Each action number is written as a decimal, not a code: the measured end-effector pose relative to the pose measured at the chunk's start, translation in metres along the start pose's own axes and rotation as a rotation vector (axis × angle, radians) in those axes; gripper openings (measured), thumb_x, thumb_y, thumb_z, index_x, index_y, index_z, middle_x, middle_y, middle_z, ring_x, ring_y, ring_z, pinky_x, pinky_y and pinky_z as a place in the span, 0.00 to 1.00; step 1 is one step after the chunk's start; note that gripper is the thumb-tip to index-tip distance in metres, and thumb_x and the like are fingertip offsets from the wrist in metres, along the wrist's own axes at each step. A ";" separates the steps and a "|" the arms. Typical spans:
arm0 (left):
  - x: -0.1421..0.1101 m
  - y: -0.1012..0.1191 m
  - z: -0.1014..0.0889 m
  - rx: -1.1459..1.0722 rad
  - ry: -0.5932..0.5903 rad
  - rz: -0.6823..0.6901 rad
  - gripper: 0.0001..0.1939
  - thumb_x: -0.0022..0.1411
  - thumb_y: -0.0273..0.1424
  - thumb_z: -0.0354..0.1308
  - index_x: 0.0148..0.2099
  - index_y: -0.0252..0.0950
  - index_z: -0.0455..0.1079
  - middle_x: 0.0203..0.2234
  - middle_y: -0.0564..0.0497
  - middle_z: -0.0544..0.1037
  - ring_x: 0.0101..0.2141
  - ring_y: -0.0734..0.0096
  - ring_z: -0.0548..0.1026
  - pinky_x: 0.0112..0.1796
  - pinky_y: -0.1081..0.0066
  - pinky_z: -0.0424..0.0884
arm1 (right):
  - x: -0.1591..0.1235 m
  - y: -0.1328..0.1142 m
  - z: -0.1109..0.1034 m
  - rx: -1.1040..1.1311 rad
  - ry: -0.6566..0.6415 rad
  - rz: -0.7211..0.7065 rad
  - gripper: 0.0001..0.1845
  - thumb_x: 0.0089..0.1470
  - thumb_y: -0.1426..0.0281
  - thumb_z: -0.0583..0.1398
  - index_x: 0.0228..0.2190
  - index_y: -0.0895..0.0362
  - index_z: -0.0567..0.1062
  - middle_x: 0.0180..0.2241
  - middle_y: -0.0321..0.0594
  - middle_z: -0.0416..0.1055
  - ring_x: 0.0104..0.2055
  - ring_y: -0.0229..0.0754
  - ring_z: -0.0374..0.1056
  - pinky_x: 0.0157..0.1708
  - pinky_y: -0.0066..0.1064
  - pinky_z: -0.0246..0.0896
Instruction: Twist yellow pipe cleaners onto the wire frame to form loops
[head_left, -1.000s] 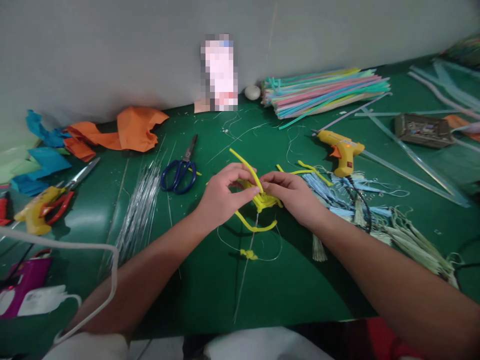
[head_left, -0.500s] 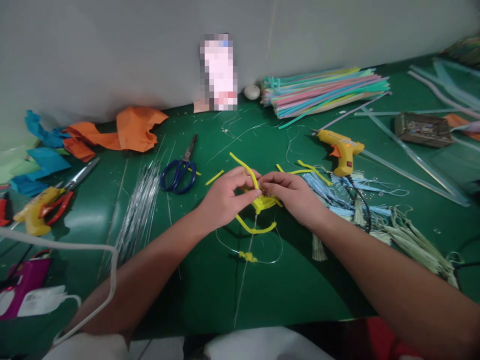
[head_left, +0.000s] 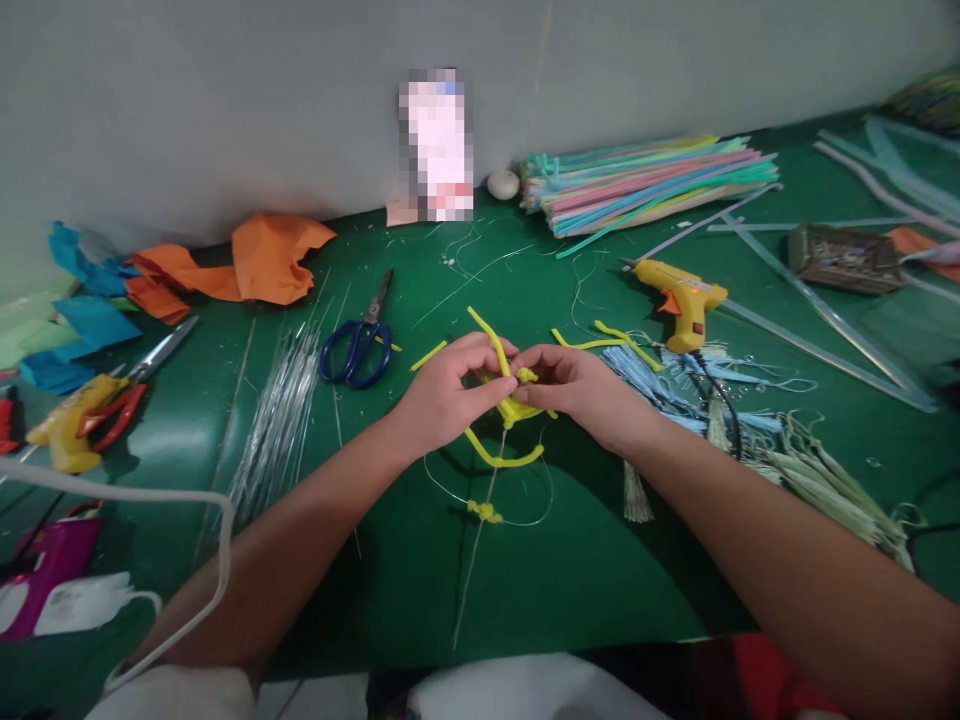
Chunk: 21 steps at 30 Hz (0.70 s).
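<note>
My left hand (head_left: 461,385) pinches a yellow pipe-cleaner piece (head_left: 519,412), one straight end poking up past the thumb. On its other side my right hand (head_left: 574,388) grips the same piece, fingers closed beside a small yellow knot. Part of the piece is hidden by the fingers. From it a thin clear wire (head_left: 471,575) runs down toward me, carrying a curved yellow strip (head_left: 501,461) and a small yellow twisted bit (head_left: 484,511) with a thin wire loop. Loose yellow pipe-cleaner pieces (head_left: 592,344) lie just beyond my right hand.
Blue-handled scissors (head_left: 358,352) and a bundle of clear wires (head_left: 281,420) lie left. A yellow glue gun (head_left: 684,300), blue tassels (head_left: 645,380) and green tassels (head_left: 832,485) are right. Coloured pipe cleaners (head_left: 652,185) lie behind, near a phone (head_left: 439,145). A white cable (head_left: 225,540) crosses my left forearm.
The yellow piece has turned slightly, and a small yellow knot now shows at my right fingertips. The hanging wire with its curved strip and twisted bit has swung left.
</note>
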<state>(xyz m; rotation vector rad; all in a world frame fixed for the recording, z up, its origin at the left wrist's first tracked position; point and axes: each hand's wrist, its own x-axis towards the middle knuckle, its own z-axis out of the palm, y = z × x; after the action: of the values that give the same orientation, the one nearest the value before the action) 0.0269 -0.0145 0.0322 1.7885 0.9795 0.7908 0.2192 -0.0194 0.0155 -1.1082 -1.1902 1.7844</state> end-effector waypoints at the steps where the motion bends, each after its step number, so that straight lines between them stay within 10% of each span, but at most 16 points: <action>1: 0.000 0.001 0.000 -0.015 0.002 -0.010 0.07 0.61 0.31 0.60 0.31 0.35 0.71 0.44 0.44 0.75 0.48 0.62 0.74 0.48 0.62 0.69 | 0.000 0.000 0.000 0.001 -0.006 0.005 0.16 0.37 0.69 0.72 0.30 0.57 0.76 0.29 0.33 0.73 0.31 0.36 0.69 0.37 0.31 0.66; 21: -0.001 -0.001 0.006 -0.255 0.140 -0.179 0.07 0.56 0.32 0.63 0.34 0.35 0.69 0.35 0.51 0.76 0.33 0.72 0.73 0.37 0.69 0.69 | 0.000 0.003 -0.002 -0.007 0.021 0.013 0.11 0.44 0.63 0.69 0.30 0.56 0.80 0.29 0.36 0.73 0.31 0.36 0.65 0.34 0.30 0.59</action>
<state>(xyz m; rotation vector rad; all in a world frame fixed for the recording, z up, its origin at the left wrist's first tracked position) 0.0311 -0.0175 0.0295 1.4220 1.0629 0.8931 0.2210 -0.0198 0.0121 -1.1387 -1.1800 1.7749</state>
